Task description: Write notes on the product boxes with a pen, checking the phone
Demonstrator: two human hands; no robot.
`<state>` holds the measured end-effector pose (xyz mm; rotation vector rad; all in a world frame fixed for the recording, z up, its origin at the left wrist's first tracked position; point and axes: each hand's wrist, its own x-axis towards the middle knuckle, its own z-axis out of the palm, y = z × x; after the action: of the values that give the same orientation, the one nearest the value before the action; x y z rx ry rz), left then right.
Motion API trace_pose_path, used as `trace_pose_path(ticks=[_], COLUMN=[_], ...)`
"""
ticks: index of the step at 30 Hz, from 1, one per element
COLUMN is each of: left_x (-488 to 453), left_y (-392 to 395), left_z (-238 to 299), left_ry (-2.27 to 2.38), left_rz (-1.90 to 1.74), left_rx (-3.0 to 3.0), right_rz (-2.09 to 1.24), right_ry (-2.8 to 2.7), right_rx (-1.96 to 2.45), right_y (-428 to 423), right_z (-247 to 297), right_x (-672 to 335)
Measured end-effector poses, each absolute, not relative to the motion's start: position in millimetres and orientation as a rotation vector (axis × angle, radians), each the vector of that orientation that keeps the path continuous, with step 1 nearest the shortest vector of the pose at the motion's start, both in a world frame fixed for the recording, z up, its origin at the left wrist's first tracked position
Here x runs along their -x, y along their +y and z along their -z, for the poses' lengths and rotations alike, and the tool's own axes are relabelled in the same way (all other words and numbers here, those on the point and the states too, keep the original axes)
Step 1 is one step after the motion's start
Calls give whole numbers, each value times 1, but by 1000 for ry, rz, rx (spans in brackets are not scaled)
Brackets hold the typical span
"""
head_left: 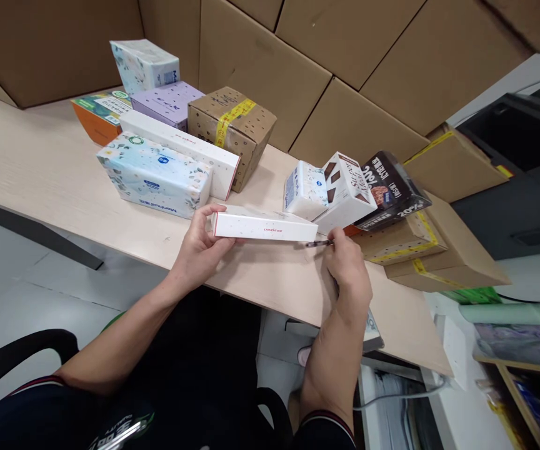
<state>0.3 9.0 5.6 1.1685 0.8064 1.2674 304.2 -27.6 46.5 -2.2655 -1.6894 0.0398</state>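
Observation:
A long white box (270, 227) with small red lettering lies sideways above the table edge. My left hand (202, 240) is closed on its left end, thumb below and fingers above. In my right hand (349, 262) is a dark, slim pen-like tool (317, 243), its tip pointing left near the box's lower right corner. I cannot tell whether the tip touches the box. Just behind the left hand stands a pale blue floral tissue pack (155, 175). A smaller tissue pack (305, 189) sits beyond the box's right end.
Another white box (185, 147), a purple box (167, 103) and a brown carton (232, 125) with yellow tape stand at the back left. To the right are a white windowed box (345, 194), a black box (389, 190) and taped cartons (410, 240). Large cardboard boxes (255, 69) wall the back.

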Motion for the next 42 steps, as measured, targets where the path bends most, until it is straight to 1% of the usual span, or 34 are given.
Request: trace_pose_path(ticks=[2,4,9,11,15,20,25,29,32,42], left_x=[-1,0,0,0,-1,-1,0,-1,-1,-1], left_y=[9,9,8,7,6,5,5,5,4,4], left_z=[-6,-7,-8,-8,-9,-12,-14,-16,-18,-18], left_ry=[800,793,804,808,814,809,794,822,819,868], left_rz=[-1281,-1281,-1247,-1239,-1225,-1179,-1155,-1161,-1168,-1143], left_rx=[-1169,-1171,-1169,-1163,-1153,-1136,-1103,-1082,-1074,-1082], right_rz=[-16,-1,-60,-118,-234,-356,-231,-68,3,7], right_ry=[-1587,-1477,-1103,-1084,-1207,-1476,-1533,-1599,-1664,-1644], right_rx=[2250,2117,1407,1260,1259,1260,1301,1163,1144,1201], right_y=[-31,-33,-33,-32,-32,-33,-28,-21,-19,-19], right_z=[-51,-55,-62,-62,-51,-38,-28,-22,-24,-22], right_x=[-309,-309,-276,-257,-229,-222,-227,-230,-229,-230])
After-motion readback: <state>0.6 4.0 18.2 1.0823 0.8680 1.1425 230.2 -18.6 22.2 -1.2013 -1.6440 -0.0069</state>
